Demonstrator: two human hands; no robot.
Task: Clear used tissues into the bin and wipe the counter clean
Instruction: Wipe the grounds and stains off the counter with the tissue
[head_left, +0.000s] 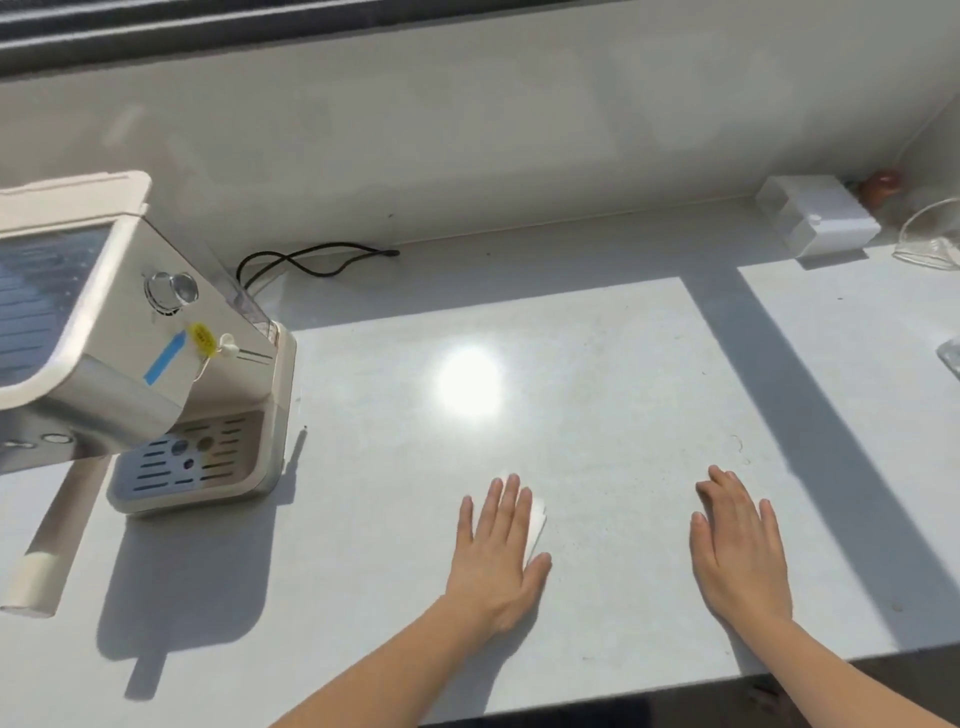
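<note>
My left hand (496, 551) lies flat, palm down, on a folded white tissue (538, 522) that shows only at the fingertips and beside the index finger; most of it is hidden under the palm. The tissue rests on the white counter (597, 374) near its front edge. A short way to the right, my right hand (737, 545) lies flat on the bare counter with fingers spread and nothing in it. No bin is in view.
A cream coffee machine (156, 364) with a drip tray stands at the left, its black cord (311, 260) lying by the wall. A white box (821, 218) and clear glassware (930, 234) sit at the back right. The counter's front edge (675, 686) runs just below my wrists.
</note>
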